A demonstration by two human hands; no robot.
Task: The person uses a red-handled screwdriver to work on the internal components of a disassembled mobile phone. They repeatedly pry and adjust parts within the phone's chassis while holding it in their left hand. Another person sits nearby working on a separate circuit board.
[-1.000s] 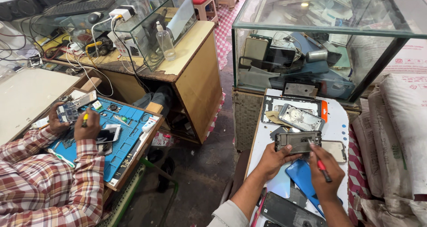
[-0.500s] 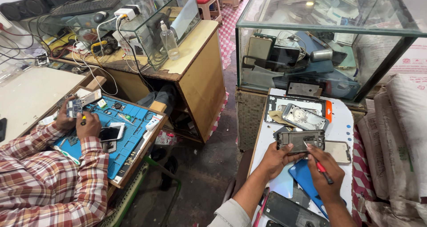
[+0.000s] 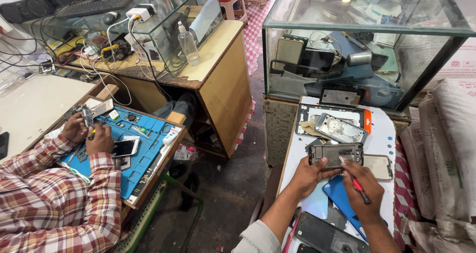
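My left hand (image 3: pixel 308 175) grips the left end of an opened grey phone frame (image 3: pixel 336 154), holding it level over the narrow white table (image 3: pixel 384 139). My right hand (image 3: pixel 363 189) holds a red-handled screwdriver (image 3: pixel 358 185), its tip touching the frame's lower right part. A silver phone back (image 3: pixel 341 128) and a black phone frame (image 3: pixel 307 115) lie just beyond. A phone with a pale screen (image 3: pixel 378 166) lies to the right of the held frame. A blue phone cover (image 3: pixel 340 195) and a dark phone (image 3: pixel 327 236) lie under my forearms.
A glass display case (image 3: pixel 357 39) full of phone parts stands behind the white table. To the left, a person in a plaid shirt (image 3: pixel 54 203) works on a phone part over a blue mat (image 3: pixel 139 149). A wooden counter (image 3: pixel 218 69) carries a plastic bottle (image 3: pixel 189 45). White sacks (image 3: pixel 446 149) sit at right.
My hands stay on the frame, the screwdriver tip shifting only slightly. The person at left has lifted both hands with a small part toward the mat's far left corner.
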